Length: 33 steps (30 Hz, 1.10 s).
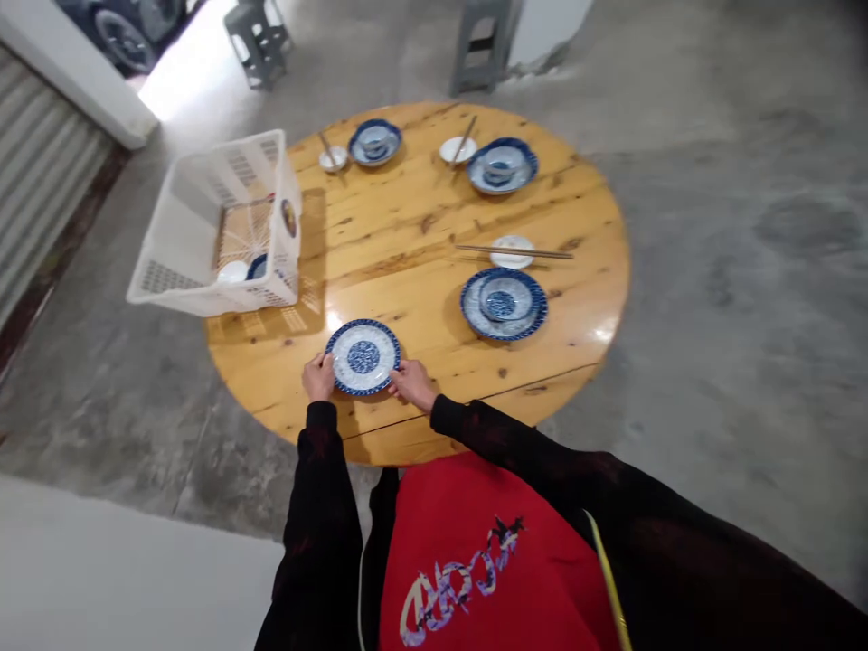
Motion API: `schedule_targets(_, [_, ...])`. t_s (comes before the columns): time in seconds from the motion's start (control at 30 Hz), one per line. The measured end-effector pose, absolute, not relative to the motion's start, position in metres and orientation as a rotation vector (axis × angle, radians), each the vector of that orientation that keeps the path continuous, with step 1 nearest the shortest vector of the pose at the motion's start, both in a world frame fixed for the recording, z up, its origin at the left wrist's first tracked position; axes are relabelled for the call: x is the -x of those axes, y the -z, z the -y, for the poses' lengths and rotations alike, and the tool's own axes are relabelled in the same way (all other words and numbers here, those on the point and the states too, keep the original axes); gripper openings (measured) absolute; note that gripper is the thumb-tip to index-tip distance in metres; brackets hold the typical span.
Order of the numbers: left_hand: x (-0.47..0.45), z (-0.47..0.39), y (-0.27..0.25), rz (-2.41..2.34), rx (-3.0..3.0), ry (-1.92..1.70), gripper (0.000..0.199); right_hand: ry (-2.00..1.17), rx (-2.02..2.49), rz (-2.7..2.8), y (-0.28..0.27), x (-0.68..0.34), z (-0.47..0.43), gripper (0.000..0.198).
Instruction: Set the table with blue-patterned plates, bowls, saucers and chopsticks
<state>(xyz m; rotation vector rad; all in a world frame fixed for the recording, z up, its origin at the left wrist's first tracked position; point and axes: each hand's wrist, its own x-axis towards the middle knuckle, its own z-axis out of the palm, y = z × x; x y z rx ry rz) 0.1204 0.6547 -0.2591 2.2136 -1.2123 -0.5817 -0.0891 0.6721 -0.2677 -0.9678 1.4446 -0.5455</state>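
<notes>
A blue-and-white plate with a dark blue rim is at the near side of the round wooden table, between my two hands. My left hand grips its left edge, fingers closed on the rim. On the opposite edge, my right hand pinches the rim at the lower right. Whether the plate rests on the wood or hangs just above it, I cannot tell. To the right stands another blue-rimmed plate with a bowl in it. Behind that, a pair of chopsticks lies across a small white dish.
A white plastic crate stands at the table's left, with a few dishes inside. Two more settings of plate, bowl, small dish and chopsticks occupy the far side of the wooden table. Grey stools stand beyond it.
</notes>
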Motion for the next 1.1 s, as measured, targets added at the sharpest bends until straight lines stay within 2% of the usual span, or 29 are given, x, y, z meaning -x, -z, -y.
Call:
schedule_targets(0.73, [-0.136,-0.639,0.247,1.16,-2.289,0.433,0.031,0.508,1.06,-1.421,0.257,0.073,-0.65,0.016])
schedule_targets(1.0, [-0.129,-0.64,0.237,1.21,-2.276,0.556,0.032,0.516,1.069,-1.411,0.258,0.067,-0.653,0.017])
schedule_targets(1.1, [-0.115,-0.633,0.236,1.241,-2.228,0.605,0.04,0.561,1.004,-1.413,0.258,0.066,-0.652,0.016])
